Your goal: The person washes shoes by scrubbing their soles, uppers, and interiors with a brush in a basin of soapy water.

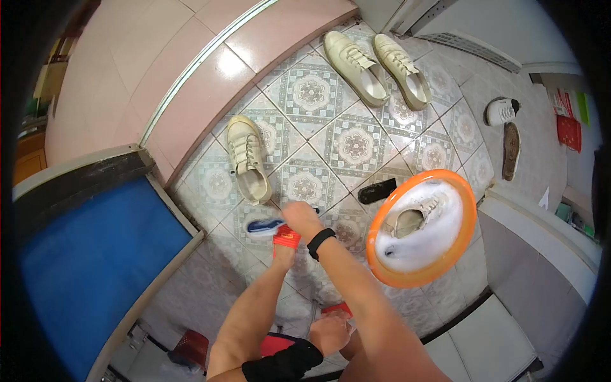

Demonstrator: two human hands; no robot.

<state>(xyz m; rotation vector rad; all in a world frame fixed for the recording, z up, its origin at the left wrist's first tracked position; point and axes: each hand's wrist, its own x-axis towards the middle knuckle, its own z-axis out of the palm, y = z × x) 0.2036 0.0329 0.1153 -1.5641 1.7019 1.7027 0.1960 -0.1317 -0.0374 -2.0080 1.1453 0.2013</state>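
My right hand (303,219), with a black band on the wrist, is closed around a blue-and-white scrubbing brush (266,226), whose head points left, low over the floor and above a red sandal (286,237) on my foot. My left hand (330,334) is low in the view by my legs, below a black band (283,361); its fingers do not show clearly. A cream lace-up shoe (247,159) lies just beyond the brush. To the right, an orange basin (376,260) holds white suds (433,245) and a partly sunken pale shoe (409,222).
A cream shoe pair (356,67) stands at the back of the patterned tile floor (305,114). A black flat object (377,190) lies left of the basin. At right are a white shoe (502,111) and brown insole (511,151). A pink tiled step (223,70) and blue panel (102,254) border the left.
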